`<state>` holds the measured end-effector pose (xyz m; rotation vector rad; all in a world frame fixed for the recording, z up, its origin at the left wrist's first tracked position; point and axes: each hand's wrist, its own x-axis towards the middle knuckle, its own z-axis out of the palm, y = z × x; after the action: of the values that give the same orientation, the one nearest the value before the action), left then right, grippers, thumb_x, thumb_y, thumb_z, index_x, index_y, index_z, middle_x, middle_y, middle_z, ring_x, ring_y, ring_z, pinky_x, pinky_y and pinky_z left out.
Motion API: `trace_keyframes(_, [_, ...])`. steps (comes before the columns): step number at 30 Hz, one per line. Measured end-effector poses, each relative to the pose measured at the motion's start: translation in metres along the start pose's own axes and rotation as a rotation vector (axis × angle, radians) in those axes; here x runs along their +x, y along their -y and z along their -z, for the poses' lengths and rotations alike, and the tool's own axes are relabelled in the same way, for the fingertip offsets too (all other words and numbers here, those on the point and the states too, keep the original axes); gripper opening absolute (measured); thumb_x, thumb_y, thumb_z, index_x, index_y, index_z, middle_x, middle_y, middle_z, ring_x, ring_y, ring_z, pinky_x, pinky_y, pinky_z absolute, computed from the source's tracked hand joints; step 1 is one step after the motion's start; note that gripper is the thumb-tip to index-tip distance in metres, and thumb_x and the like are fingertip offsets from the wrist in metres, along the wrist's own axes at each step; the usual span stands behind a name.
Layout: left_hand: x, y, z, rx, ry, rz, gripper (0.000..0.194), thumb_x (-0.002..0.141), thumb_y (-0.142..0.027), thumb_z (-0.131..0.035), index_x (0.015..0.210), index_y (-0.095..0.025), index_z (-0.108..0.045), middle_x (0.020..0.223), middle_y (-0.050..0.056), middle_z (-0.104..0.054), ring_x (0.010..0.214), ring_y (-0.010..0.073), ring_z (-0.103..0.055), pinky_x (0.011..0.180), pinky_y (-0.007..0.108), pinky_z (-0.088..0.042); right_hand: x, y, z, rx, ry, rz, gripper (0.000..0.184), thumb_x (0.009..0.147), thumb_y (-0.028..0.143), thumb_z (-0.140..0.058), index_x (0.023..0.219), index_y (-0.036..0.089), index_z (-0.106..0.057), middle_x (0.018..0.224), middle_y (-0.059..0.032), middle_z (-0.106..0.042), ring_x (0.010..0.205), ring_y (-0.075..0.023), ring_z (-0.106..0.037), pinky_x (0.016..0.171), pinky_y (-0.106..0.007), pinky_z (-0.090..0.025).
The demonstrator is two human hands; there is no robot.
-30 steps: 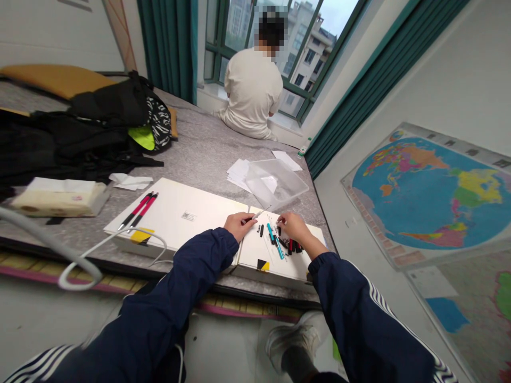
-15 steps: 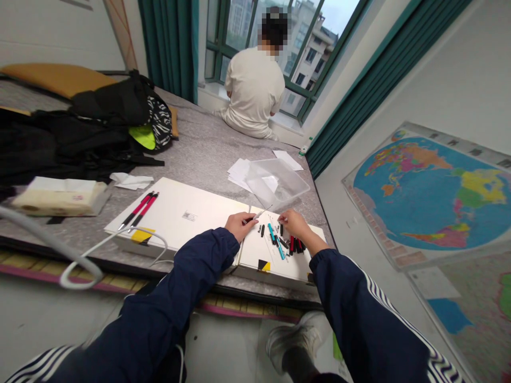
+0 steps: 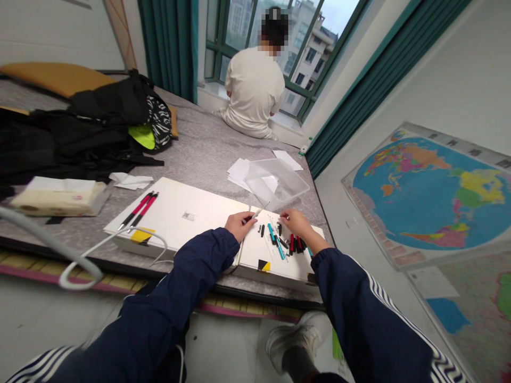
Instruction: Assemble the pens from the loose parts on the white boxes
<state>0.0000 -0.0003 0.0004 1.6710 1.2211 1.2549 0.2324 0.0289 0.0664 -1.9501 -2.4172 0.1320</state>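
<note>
Grey mottled platform [image 3: 191, 154] carries everything. On its near edge you have two flat white boxes side by side, a left white box [image 3: 171, 202] and a right white box [image 3: 249, 249]. A clear rectangular plastic tray [image 3: 293, 183] sits just behind the right box's back edge; can't tell if they touch.

Your left hand [image 3: 239, 226] is at the seam, fingers closed, pinching a thin pale pen-like piece [image 3: 261, 209] whose tip points towards the right box's back edge. Your right hand [image 3: 295, 223] is over that box's right half, thumb and fingertips close together; can't tell if they pinch anything.

The pale piece looks light, stiff, smooth, perhaps slippery; its narrow tip probably bends easily, so grip the thicker end.

Counts: two boxes, one tray, two red-and-black pens [image 3: 149, 204] near the left box's left edge, one pale piece. Mid right box: at least two slim teal barrels [image 3: 280, 250], several short red-and-black parts [image 3: 292, 243], several small black bits [image 3: 262, 230]; overlapping, no exact number.
</note>
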Motion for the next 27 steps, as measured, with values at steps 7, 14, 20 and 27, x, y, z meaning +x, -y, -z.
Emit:
trace_keyframes(7, [0.0,0.001,0.001,-0.033,0.004,-0.021,0.028,0.08,-0.036,-0.056,0.096,-0.017,-0.068,0.077,0.001,-0.067,0.068,0.0131,-0.058,0.064,0.023,-0.045,-0.007,0.001,0.012,-0.002,0.11,-0.074,0.015,0.079,0.026,-0.06,0.084,0.016,-0.07,0.084,-0.0071,-0.07,0.077,-0.0168,-0.062,0.069,-0.023,-0.04])
trace_keyframes(14, [-0.001,0.002,0.001,-0.017,0.02,-0.021,0.028,0.079,-0.038,-0.057,0.093,-0.017,-0.068,0.075,0.001,-0.066,0.065,0.0126,-0.056,0.061,0.023,-0.044,-0.01,0.018,0.0,0.072,0.212,-0.303,0.021,0.075,0.035,-0.064,0.072,0.014,-0.07,0.059,-0.0072,-0.067,0.064,-0.0174,-0.064,0.063,-0.023,-0.043])
trace_keyframes(20, [-0.001,0.0,0.002,-0.012,0.018,-0.027,0.027,0.079,-0.036,-0.056,0.094,-0.017,-0.068,0.075,0.001,-0.066,0.066,0.0128,-0.057,0.063,0.023,-0.044,-0.015,0.019,-0.006,0.227,0.136,-0.438,0.02,0.067,0.025,-0.068,0.082,0.012,-0.069,0.059,-0.0068,-0.068,0.058,-0.0159,-0.064,0.056,-0.021,-0.045])
trace_keyframes(27, [-0.001,-0.004,0.004,0.004,0.038,-0.032,0.027,0.079,-0.036,-0.057,0.093,-0.016,-0.069,0.074,0.001,-0.067,0.062,0.012,-0.056,0.062,0.023,-0.043,-0.019,0.029,0.024,0.748,-0.062,-0.331,0.03,0.072,0.03,-0.064,0.096,0.013,-0.065,0.072,-0.0065,-0.068,0.06,-0.0149,-0.063,0.043,-0.019,-0.046])
